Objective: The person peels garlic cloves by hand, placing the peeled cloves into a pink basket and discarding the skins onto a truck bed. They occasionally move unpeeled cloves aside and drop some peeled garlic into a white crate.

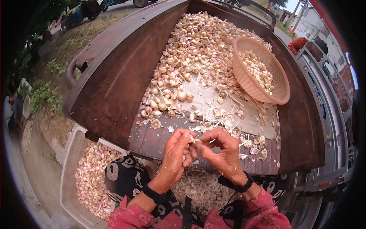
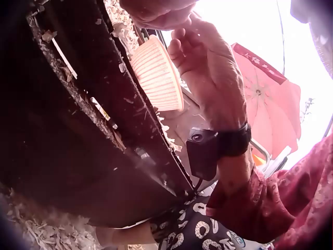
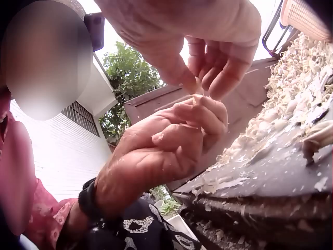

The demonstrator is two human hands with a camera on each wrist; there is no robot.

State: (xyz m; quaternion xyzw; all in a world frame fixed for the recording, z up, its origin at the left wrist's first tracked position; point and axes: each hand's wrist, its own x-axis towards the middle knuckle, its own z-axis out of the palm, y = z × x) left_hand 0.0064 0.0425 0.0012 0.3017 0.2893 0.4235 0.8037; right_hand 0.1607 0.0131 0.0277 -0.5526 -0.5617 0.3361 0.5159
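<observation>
Above the near edge of the metal bed, the left hand [image 1: 176,152] grips a small garlic clove [image 1: 193,140] between thumb and curled fingers. The right hand [image 1: 223,152] pinches the same clove from the other side, its thumb and forefinger meeting the left fingertips. In the right wrist view the left hand [image 3: 161,146] is below with fingers curled, and the right hand [image 3: 192,36] reaches down to the clove [image 3: 196,98]. The left wrist view shows the right hand [image 2: 213,78], but no clove can be made out there.
Garlic bulbs and cloves [image 1: 206,42] are heaped over the metal bed [image 1: 118,72]. An orange basket [image 1: 261,91] of peeled cloves stands at its right. At lower left a white crate [image 1: 68,179] holds more garlic. Husks [image 1: 202,187] lie below, between the knees.
</observation>
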